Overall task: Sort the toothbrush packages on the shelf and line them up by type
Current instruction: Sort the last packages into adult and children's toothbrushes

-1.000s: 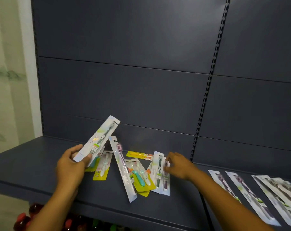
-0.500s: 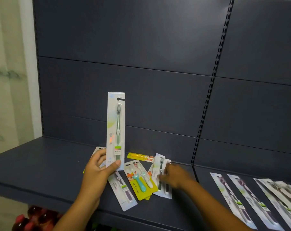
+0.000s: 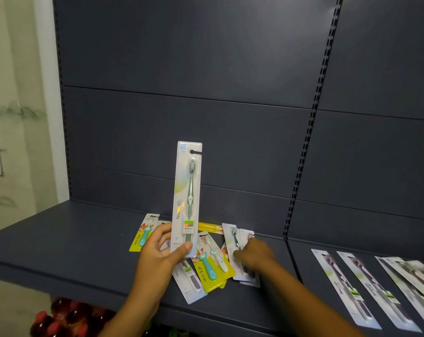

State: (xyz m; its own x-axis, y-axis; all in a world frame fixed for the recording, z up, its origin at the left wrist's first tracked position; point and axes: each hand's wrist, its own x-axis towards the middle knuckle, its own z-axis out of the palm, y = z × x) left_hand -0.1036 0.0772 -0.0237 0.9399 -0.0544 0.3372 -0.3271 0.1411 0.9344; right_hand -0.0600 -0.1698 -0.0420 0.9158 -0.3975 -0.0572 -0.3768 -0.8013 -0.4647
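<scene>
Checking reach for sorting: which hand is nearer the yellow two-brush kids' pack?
Left. The left hand is at the yellow pack's left edge; the right hand rests further right, on white packs.

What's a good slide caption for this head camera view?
Left hand holds a green toothbrush package upright while the right hand reaches into the unsorted pile on the dark shelf.

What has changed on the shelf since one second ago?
The left hand turned the green toothbrush package from tilted to upright and brought it right, over the pile. The right hand stays on the white packages. The row at right is unchanged.
</scene>
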